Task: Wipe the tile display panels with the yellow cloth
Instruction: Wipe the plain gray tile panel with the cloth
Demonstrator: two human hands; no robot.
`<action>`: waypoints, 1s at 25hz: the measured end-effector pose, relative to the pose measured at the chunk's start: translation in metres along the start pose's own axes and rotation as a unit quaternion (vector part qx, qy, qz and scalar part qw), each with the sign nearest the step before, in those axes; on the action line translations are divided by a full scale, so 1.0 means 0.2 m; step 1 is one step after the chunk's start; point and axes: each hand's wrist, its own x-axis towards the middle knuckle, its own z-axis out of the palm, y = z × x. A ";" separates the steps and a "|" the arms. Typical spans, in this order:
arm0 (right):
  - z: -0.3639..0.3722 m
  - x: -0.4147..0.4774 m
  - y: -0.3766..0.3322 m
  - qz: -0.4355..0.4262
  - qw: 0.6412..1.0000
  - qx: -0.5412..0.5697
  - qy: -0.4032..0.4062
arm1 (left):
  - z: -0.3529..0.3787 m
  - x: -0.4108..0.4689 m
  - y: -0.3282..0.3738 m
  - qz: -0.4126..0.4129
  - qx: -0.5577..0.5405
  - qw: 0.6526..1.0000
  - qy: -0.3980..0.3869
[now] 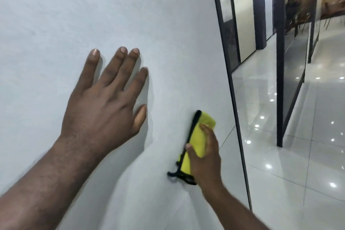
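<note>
The left hand (104, 102) lies flat with fingers spread on the pale panel (130, 15), while the right hand (203, 157) has its grip around the folded yellow cloth (197, 136), pressed low on that panel.

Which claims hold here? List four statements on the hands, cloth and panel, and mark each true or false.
1. The right hand grips the yellow cloth. True.
2. The left hand holds a spray bottle. False: it rests flat, fingers spread, on the pale panel.
3. The yellow cloth has a black edge. True.
4. The yellow cloth lies on the floor. False: it is held against the pale panel.
</note>
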 end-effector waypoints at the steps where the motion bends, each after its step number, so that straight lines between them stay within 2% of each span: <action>1: 0.01 0.01 -0.09 -0.088 0.996 0.010 -0.021 | 0.00 -0.04 -0.01 -0.005 -0.001 1.000 0.008; 2: 0.02 0.11 -0.16 -0.139 0.990 0.003 -0.034 | 0.00 -0.07 -0.01 -0.010 -0.005 1.000 0.015; 3: 0.01 0.23 -0.22 -0.146 0.989 -0.019 -0.031 | 0.00 -0.10 -0.02 -0.016 -0.006 1.000 0.022; 4: -0.01 0.33 -0.24 -0.128 0.991 -0.035 -0.020 | 0.00 -0.12 -0.02 -0.021 -0.003 0.999 0.027; 6: -0.04 0.40 -0.25 -0.018 0.999 -0.037 -0.002 | 0.01 -0.13 -0.01 -0.030 0.006 0.999 0.032; 7: -0.03 0.37 -0.30 -0.005 0.999 -0.040 -0.014 | 0.01 -0.13 0.00 -0.033 0.007 0.999 0.034; 8: -0.01 0.34 -0.37 -0.060 0.996 -0.053 -0.035 | 0.01 -0.13 0.00 -0.036 0.004 0.999 0.034; 10: 0.01 0.38 -0.55 -0.241 0.966 -0.063 -0.072 | 0.00 -0.11 0.00 -0.039 -0.007 0.998 0.042; 11: 0.00 0.49 -0.65 -0.282 0.953 -0.076 -0.080 | -0.02 -0.10 -0.01 -0.043 -0.008 0.998 0.042; 12: -0.01 0.59 -0.71 -0.283 0.953 -0.082 -0.067 | -0.03 -0.09 -0.02 -0.047 -0.005 0.998 0.040; 15: 0.00 0.69 -0.76 -0.183 0.981 -0.071 -0.004 | -0.07 -0.02 -0.08 -0.075 0.020 0.996 0.052; 17: 0.03 0.62 -0.83 -0.283 0.954 -0.086 -0.052 | -0.10 0.07 -0.15 -0.089 0.043 0.993 0.066; 19: 0.04 0.69 -1.00 -0.424 0.895 -0.106 -0.090 | -0.14 0.17 -0.25 -0.099 0.060 0.991 0.073; 20: 0.04 0.79 -1.07 -0.433 0.891 -0.115 -0.079 | -0.17 0.22 -0.31 -0.109 0.066 0.989 0.075; 21: 0.03 0.90 -1.11 -0.404 0.907 -0.108 -0.051 | -0.19 0.25 -0.36 -0.120 0.071 0.987 0.077; 23: 0.03 1.03 -1.14 -0.284 0.956 -0.076 -0.005 | -0.23 0.27 -0.45 -0.133 0.080 0.984 0.084; 24: 0.03 1.00 -1.14 -0.268 0.960 -0.078 0.002 | -0.23 0.28 -0.47 -0.134 0.082 0.984 0.085; 25: 0.06 0.94 -1.16 -0.309 0.946 -0.101 -0.002 | -0.24 0.28 -0.49 -0.135 0.084 0.984 0.087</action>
